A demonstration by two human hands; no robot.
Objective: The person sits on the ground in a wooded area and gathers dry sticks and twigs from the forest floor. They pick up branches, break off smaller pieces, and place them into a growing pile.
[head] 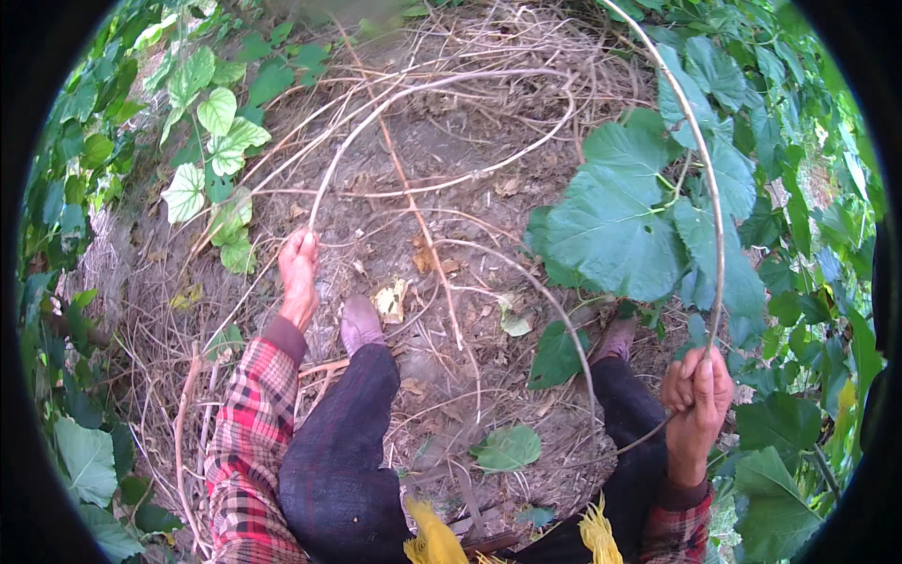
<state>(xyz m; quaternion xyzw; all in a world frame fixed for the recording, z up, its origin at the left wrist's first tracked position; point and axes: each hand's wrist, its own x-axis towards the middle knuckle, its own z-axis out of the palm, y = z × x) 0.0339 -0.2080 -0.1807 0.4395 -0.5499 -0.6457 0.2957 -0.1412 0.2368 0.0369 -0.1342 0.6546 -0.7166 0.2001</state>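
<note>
My left hand [299, 271] is closed around the end of a long pale vine stem [340, 151]. From that fist the stem arches up and away, then bends back at the far side. On the right, my right hand [700, 395] grips another bare vine stem [708, 162], which rises in a wide curve past the top of the view. Below the right fist a thinner stem [638, 444] trails off to the left, near my knee. Whether the two held stems belong to one vine cannot be told.
A reddish dry stick [409, 190] and loose stems cross the littered ground between my shoes [361, 324]. Large green leaves [620, 218] crowd the right side. Dry stems [507, 53] are tangled at the far side, and leafy vines [225, 134] hang at left. Yellow fringe [433, 532] dangles in front.
</note>
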